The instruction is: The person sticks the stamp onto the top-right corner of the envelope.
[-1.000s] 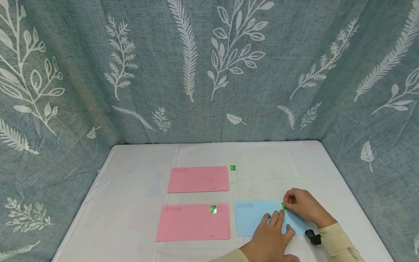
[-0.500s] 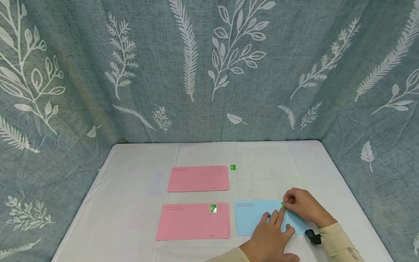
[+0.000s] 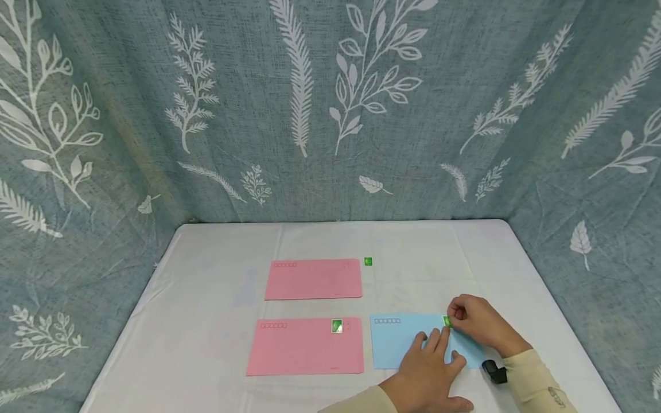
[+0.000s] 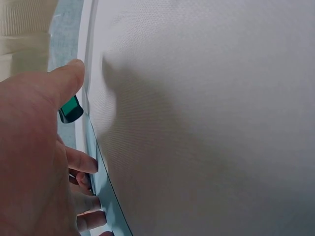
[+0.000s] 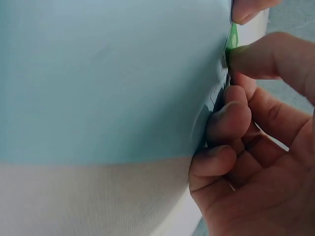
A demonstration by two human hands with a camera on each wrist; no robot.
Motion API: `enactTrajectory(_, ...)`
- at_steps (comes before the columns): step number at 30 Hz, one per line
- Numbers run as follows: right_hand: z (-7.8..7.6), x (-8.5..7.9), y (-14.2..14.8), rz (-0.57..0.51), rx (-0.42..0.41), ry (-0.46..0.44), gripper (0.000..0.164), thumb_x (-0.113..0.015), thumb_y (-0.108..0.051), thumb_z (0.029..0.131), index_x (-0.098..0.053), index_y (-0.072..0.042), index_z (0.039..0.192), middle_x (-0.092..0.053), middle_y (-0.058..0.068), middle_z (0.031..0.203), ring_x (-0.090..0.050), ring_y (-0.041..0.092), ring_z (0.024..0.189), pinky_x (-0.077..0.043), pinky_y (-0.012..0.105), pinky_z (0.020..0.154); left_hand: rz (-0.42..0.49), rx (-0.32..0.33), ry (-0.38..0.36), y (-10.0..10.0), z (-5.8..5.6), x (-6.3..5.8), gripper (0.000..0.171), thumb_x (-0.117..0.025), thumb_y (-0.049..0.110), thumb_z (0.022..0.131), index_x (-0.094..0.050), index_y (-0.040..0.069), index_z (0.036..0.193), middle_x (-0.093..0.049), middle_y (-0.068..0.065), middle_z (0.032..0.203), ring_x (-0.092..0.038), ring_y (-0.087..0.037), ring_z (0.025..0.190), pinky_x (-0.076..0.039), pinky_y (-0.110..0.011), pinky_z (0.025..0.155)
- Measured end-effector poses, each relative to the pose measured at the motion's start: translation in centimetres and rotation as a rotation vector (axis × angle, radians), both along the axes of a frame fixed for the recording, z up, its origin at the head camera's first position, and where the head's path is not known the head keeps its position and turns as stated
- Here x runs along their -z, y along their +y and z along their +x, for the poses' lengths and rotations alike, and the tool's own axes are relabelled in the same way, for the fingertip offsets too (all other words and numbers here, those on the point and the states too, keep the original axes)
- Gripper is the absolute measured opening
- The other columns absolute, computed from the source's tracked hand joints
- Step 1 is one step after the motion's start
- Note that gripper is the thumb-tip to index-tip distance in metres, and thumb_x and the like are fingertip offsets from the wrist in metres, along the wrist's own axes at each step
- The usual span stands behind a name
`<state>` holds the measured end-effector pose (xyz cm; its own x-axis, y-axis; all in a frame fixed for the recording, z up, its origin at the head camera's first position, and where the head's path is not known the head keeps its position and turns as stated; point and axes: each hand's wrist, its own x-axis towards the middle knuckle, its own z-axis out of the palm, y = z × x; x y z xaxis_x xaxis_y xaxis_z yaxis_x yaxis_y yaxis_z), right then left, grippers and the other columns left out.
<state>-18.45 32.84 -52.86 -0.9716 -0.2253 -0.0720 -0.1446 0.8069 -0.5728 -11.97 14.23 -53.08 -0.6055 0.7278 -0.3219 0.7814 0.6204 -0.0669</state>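
Observation:
A light blue envelope (image 3: 389,347) lies flat at the table's front right. My left hand (image 3: 428,367) rests on it with spread fingers, an extended fingertip just below a small green stamp (image 3: 446,321). That stamp sits near the envelope's upper right corner. My right hand (image 3: 480,321) pinches the stamp's right side between thumb and forefinger, covering part of it. In the right wrist view the thumb presses close against the green stamp (image 5: 234,37), while the other fingers curl at the envelope. The left wrist view has the left hand (image 4: 34,142) over the blue edge.
Two pink envelopes lie to the left: a nearer one (image 3: 299,350) with a green stamp (image 3: 337,326) on it, and a farther one (image 3: 312,281). Another green stamp (image 3: 368,261) lies on the white table (image 3: 206,287). A patterned curtain (image 3: 242,115) surrounds the table.
The head view has tilted slightly, so the table and envelopes appear a little higher. Both hands keep nearly the same place and pose at the stamp and blue envelope.

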Motion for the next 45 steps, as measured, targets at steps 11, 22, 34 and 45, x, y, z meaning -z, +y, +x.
enactTrajectory(11, -0.13, 0.42, -0.28, 0.007, 0.003, -0.004, 0.014, -0.074, -0.007, 0.086, -0.063, -0.014, 0.082, -0.053, -0.004, 0.076, -0.049, 0.013, 0.07, -0.043, 0.028, 0.062, -0.025, 0.0, 0.012, -0.31, -0.13, 0.02, 0.073, -0.013, 0.089, 0.085, -0.031, 0.044, 0.14, -0.008, -0.003, 0.168, -0.01, -0.017, 0.152, -0.023, -0.039, 0.117)
enactTrajectory(22, 0.47, 0.5, -0.4, 0.023, 0.028, -0.029, 0.015, -0.075, -0.006, 0.083, -0.063, -0.014, 0.082, -0.053, -0.003, 0.077, -0.049, 0.015, 0.071, -0.043, 0.028, 0.062, -0.013, 0.03, -0.009, -0.15, -0.16, 0.5, 0.065, -0.022, 0.085, 0.09, -0.031, 0.043, 0.139, -0.014, -0.002, 0.166, -0.013, -0.015, 0.15, -0.026, -0.036, 0.115)
enactTrajectory(34, 0.2, -0.11, -0.34, 0.039, 0.042, 0.009, 0.014, -0.074, -0.006, 0.086, -0.063, -0.015, 0.082, -0.053, -0.003, 0.076, -0.049, 0.015, 0.07, -0.042, 0.029, 0.062, 0.016, 0.027, 0.022, -0.06, -0.85, 0.19, 0.064, -0.023, 0.085, 0.09, -0.032, 0.044, 0.137, -0.016, -0.002, 0.166, -0.015, -0.014, 0.149, -0.027, -0.036, 0.114)
enactTrajectory(45, 0.47, 0.84, -0.66, 0.032, 0.095, 0.004, 0.014, -0.077, -0.006, 0.084, -0.066, -0.013, 0.081, -0.054, -0.003, 0.074, -0.05, 0.015, 0.069, -0.042, 0.027, 0.059, -0.029, 0.054, 0.024, -0.25, -0.69, 0.34, 0.068, -0.03, 0.085, 0.089, -0.026, 0.042, 0.143, -0.013, -0.003, 0.166, -0.014, -0.013, 0.147, -0.026, -0.035, 0.114)
